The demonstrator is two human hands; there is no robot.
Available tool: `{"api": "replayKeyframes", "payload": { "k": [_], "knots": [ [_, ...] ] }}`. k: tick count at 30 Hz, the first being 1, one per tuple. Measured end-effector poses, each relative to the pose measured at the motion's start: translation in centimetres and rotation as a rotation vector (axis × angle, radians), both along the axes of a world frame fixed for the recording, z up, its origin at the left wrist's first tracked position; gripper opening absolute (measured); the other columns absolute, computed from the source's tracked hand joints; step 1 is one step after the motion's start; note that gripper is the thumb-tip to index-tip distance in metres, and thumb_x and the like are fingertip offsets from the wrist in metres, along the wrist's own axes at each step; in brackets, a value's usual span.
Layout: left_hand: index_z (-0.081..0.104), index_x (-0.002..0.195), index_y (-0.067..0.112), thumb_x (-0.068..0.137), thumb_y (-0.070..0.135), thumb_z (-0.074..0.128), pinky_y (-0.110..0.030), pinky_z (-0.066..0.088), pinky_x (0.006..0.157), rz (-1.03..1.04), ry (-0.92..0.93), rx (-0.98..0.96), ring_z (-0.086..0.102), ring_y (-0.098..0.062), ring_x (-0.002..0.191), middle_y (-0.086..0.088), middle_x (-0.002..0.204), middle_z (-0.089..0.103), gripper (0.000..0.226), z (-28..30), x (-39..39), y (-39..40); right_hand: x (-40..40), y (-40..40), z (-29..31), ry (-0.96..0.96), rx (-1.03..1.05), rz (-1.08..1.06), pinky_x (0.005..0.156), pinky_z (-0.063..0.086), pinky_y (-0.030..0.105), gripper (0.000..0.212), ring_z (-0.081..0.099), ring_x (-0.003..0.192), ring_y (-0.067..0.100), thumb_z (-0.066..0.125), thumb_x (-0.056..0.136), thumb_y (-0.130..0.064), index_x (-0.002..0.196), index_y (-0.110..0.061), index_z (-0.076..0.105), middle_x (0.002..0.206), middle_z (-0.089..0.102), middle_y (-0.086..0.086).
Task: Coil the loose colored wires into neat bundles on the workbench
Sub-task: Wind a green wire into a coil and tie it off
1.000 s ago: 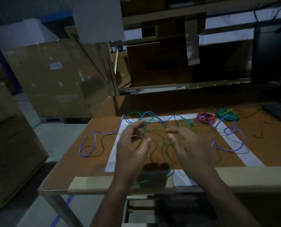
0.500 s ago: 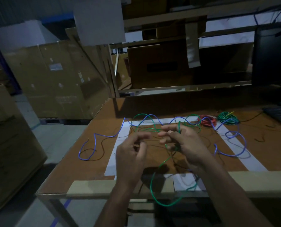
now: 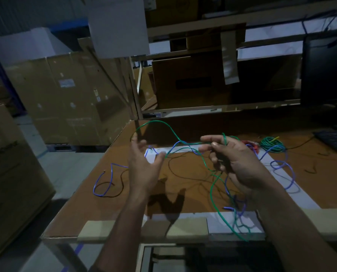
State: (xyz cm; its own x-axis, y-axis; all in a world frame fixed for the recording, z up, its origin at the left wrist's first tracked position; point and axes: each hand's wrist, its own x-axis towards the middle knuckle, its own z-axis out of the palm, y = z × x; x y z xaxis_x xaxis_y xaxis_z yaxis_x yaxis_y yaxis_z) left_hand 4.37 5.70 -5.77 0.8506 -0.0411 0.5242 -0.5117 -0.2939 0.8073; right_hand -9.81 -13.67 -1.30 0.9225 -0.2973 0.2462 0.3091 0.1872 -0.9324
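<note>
A long green wire (image 3: 156, 122) arcs in the air between my hands over the workbench (image 3: 97, 213). My right hand (image 3: 234, 163) pinches it between thumb and forefinger, with a small loop standing above the fingers. From there the wire drops across the bench and over the front edge. My left hand (image 3: 144, 167) is raised with fingers fairly straight, and the green wire runs past its fingertips and thumb. A loose blue wire (image 3: 281, 167) snakes across the bench under both hands.
A red coiled bundle (image 3: 251, 145) and a green coiled bundle (image 3: 271, 143) lie at the back right. A keyboard (image 3: 334, 139) and a dark monitor (image 3: 324, 71) stand at the far right. Large cardboard boxes (image 3: 69, 99) stand left of the bench.
Both hands have risen and moved apart. The green wire has come up off the bench into a high arc, and its tail has shifted right along the front edge.
</note>
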Motion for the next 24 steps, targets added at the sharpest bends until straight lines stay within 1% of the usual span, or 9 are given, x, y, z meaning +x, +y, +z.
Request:
{"api": "replayKeyframes", "payload": {
  "k": [2, 4, 6, 8, 12, 14, 17, 21, 24],
  "knots": [
    [0.042, 0.139, 0.031, 0.087, 0.032, 0.081, -0.034, 0.046, 0.102, 0.050, -0.018, -0.092, 0.050, -0.010, 0.126, 0.007, 0.135, 0.054, 0.065, 1.0, -0.2, 0.4, 0.1, -0.5, -0.4, 0.043, -0.058, 0.017, 0.043, 0.031, 0.016, 0.027, 0.046, 0.054, 0.005, 0.040, 0.106, -0.005, 0.123, -0.003, 0.062, 0.093, 0.073, 0.009],
    [0.051, 0.106, 0.028, 0.088, 0.031, 0.079, -0.035, 0.051, 0.087, 0.154, -0.083, -0.192, 0.057, -0.006, 0.101, 0.006, 0.107, 0.060, 0.034, 1.9, -0.6, 0.8, 0.2, -0.9, -0.8, 0.070, -0.100, 0.049, 0.042, 0.026, 0.018, 0.028, 0.042, 0.051, 0.005, 0.040, 0.106, -0.004, 0.123, -0.001, 0.062, 0.088, 0.072, 0.007],
    [0.041, 0.075, 0.025, 0.090, 0.035, 0.078, -0.033, 0.042, 0.061, 0.206, -0.090, -0.230, 0.045, -0.003, 0.062, 0.007, 0.071, 0.048, 0.042, 2.4, -0.7, 1.0, 0.2, -0.8, -1.1, 0.082, -0.110, 0.054, 0.042, 0.027, 0.018, 0.028, 0.044, 0.051, 0.005, 0.039, 0.107, -0.004, 0.122, 0.001, 0.062, 0.086, 0.070, 0.008],
    [0.029, 0.067, 0.024, 0.089, 0.037, 0.078, -0.033, 0.029, 0.054, 0.253, -0.088, -0.197, 0.027, -0.009, 0.054, 0.004, 0.061, 0.036, 0.055, 2.3, -0.9, 1.1, 0.2, -0.4, -1.1, 0.099, -0.108, 0.022, 0.047, 0.040, 0.018, 0.029, 0.056, 0.060, 0.008, 0.038, 0.108, -0.010, 0.122, 0.001, 0.061, 0.089, 0.072, 0.013],
    [0.043, 0.080, 0.026, 0.092, 0.015, 0.070, -0.025, 0.039, 0.060, 0.125, -0.020, -0.229, 0.038, -0.005, 0.060, 0.007, 0.074, 0.045, 0.031, 2.3, -1.4, 0.5, 0.8, -0.2, -1.3, 0.184, -0.230, -0.086, 0.079, 0.058, 0.025, 0.041, 0.069, 0.107, 0.025, 0.041, 0.109, -0.031, 0.118, -0.001, 0.067, 0.118, 0.071, 0.018],
    [0.054, 0.096, 0.025, 0.098, 0.019, 0.065, -0.024, 0.043, 0.060, -0.023, 0.105, -0.320, 0.046, -0.005, 0.062, 0.007, 0.082, 0.057, 0.013, 2.3, -1.1, 0.3, 0.9, -0.6, -1.3, 0.190, -0.404, -0.160, 0.079, 0.057, 0.019, 0.036, 0.065, 0.116, 0.027, 0.045, 0.108, -0.028, 0.116, -0.003, 0.069, 0.119, 0.069, 0.018],
    [0.062, 0.107, 0.012, 0.108, 0.018, 0.051, -0.023, 0.035, 0.047, -0.256, 0.246, -0.501, 0.036, -0.006, 0.047, 0.005, 0.078, 0.070, 0.013, 3.0, -0.7, 0.5, 0.7, -1.6, -1.1, 0.133, -0.453, -0.234, 0.074, 0.058, 0.018, 0.019, 0.066, 0.113, 0.022, 0.055, 0.103, -0.013, 0.118, -0.013, 0.068, 0.114, 0.071, 0.009],
    [0.063, 0.123, 0.008, 0.110, 0.015, 0.044, -0.019, 0.035, 0.046, -0.339, 0.145, -0.541, 0.037, -0.004, 0.050, -0.003, 0.105, 0.078, 0.024, 4.4, -1.6, 1.0, 0.2, -2.0, -1.4, 0.118, -0.460, -0.320, 0.086, 0.061, 0.040, 0.015, 0.070, 0.101, 0.025, 0.064, 0.099, -0.017, 0.112, -0.022, 0.070, 0.106, 0.073, 0.004],
    [0.061, 0.133, 0.011, 0.108, 0.014, 0.047, -0.019, 0.036, 0.048, -0.420, 0.115, -0.563, 0.035, -0.006, 0.053, -0.004, 0.123, 0.074, 0.028, 5.5, -2.0, 0.8, -0.7, -0.5, -0.7, 0.040, -0.515, -0.276, 0.080, 0.060, 0.024, 0.016, 0.069, 0.095, 0.008, 0.063, 0.099, -0.014, 0.112, -0.019, 0.071, 0.104, 0.073, -0.003]
  ]
}}
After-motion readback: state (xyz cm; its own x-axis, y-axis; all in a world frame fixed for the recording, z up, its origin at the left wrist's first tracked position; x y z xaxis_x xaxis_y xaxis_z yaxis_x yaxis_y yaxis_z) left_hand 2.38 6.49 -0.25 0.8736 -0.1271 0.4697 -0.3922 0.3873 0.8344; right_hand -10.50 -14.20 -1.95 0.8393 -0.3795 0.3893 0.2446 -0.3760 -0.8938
